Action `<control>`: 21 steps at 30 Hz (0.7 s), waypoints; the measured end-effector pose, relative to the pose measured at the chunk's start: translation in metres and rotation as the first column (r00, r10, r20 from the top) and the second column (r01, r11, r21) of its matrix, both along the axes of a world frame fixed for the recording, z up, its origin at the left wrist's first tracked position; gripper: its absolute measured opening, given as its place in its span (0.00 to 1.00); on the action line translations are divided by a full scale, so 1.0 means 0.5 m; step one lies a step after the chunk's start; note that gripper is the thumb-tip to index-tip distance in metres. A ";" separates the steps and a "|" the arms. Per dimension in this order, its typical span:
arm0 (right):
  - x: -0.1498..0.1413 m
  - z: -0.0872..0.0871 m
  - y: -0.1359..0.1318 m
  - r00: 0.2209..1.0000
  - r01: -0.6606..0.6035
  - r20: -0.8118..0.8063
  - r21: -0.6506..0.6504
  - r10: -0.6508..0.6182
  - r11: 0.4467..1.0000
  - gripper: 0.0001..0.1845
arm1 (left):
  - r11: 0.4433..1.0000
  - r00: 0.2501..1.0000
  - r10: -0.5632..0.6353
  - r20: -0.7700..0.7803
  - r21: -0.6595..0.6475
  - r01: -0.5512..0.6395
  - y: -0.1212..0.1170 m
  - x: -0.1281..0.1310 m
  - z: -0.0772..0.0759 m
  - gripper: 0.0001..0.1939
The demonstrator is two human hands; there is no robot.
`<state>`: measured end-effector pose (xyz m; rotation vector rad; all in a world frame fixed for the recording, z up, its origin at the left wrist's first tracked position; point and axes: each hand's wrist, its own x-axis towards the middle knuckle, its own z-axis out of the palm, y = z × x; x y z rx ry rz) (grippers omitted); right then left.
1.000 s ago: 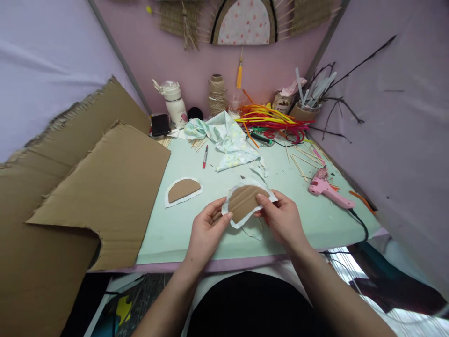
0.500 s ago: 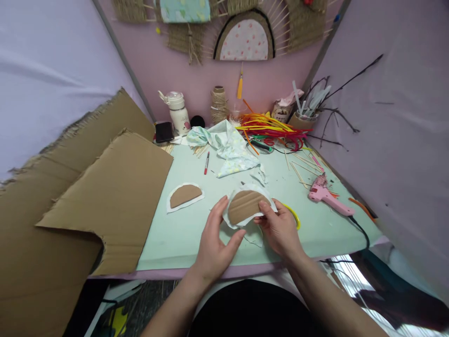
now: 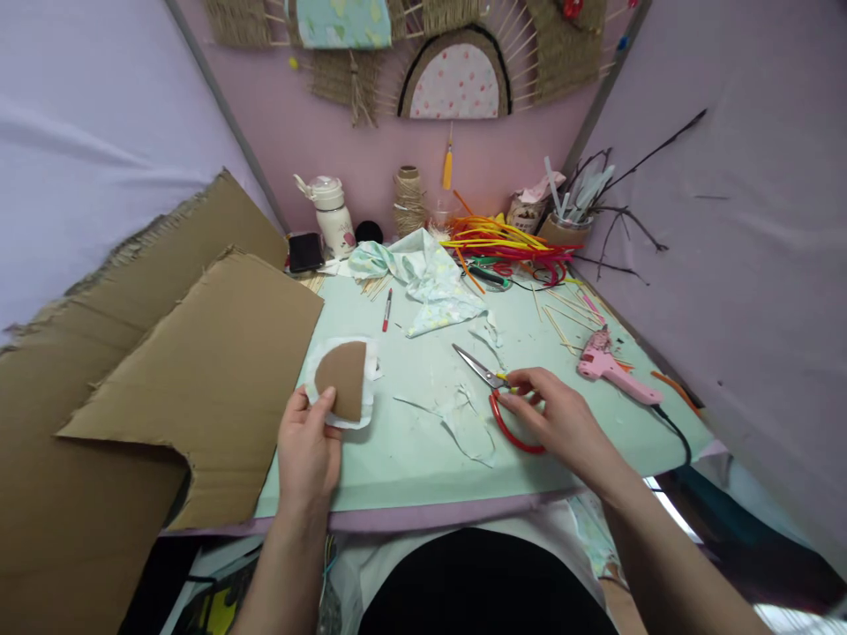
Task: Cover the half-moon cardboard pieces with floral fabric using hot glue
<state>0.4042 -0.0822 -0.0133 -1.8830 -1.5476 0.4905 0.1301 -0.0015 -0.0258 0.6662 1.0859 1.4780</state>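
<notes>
Watching a cardboard half-circle pinched in my left hand, with scissors at my right hand
The half-circle sits up and to the right of the left palm, over the counter; its straight edge, the long axis, runs nearly up and down in my view and faces the scissors, well apart from them. It looks flat and plain brown, with an uneven white border around it. My left thumb is clamped over the lower part of its curve. The scissors, red and yellow at the handles, slant with tips up and left, away from the right hand, the nearer one; its thumb and fingers meet the handles, but I can't tell how firmly they close. Loose fabric scraps lie between the two hands
</notes>
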 end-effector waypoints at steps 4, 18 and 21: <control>0.024 -0.007 -0.014 0.941 0.011 0.334 -0.211 0.061 0.977 0.06 | 0.998 0.999 -0.050 -0.007 -0.040 0.049 -0.005 -0.012 -0.017 0.15; 0.052 -0.027 -0.031 0.990 -0.057 0.113 -0.239 0.086 0.969 0.12 | 0.880 0.473 -0.251 0.845 -0.004 0.474 -0.033 -0.007 0.012 0.11; 0.057 -0.013 -0.030 0.998 -0.024 0.059 -0.207 0.037 0.978 0.13 | 0.869 0.476 -0.272 0.836 0.001 0.495 -0.032 -0.003 0.009 0.11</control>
